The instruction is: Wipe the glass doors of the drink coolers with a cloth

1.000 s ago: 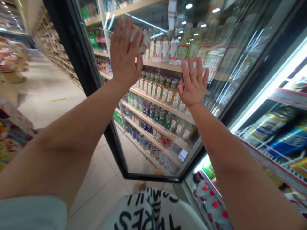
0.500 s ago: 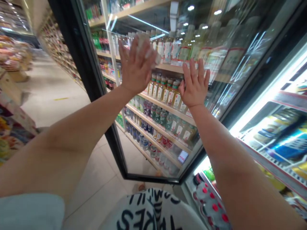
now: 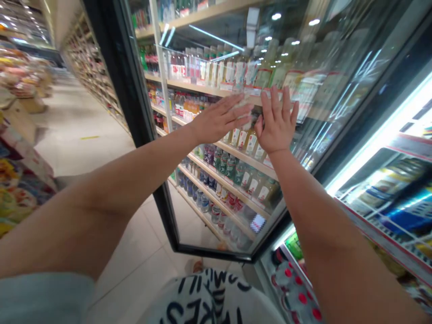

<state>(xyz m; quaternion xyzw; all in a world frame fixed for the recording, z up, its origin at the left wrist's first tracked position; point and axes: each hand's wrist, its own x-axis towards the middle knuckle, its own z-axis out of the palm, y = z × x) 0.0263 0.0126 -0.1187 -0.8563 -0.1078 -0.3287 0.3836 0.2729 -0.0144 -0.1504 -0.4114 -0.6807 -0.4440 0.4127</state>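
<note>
The glass door [image 3: 216, 220] stands swung open in front of me, its black frame tilted in view. My left hand [image 3: 222, 118] lies across the pane, fingers stretched toward the right; under and beyond its fingertips shows a crumpled whitish tissue [image 3: 249, 104], mostly hidden and pressed on the glass. Just to its right, my right hand [image 3: 276, 123] is spread flat against the same pane, holding nothing. Its thumb is close to the left fingertips. Behind the glass, rows of bottles [image 3: 251, 143] stand on pale shelves.
On the right is a lit refrigerator [image 3: 381, 238] with packaged goods behind red-edged shelf strips. Bottles with red caps [image 3: 293, 285] stand low beside the door. To the left runs an aisle floor [image 3: 91, 135], with a colourful display [image 3: 20, 180] at the near edge.
My left hand has swept down and to the right across the glass with the tissue, turning its fingers sideways. My right hand stays almost where it was.
</note>
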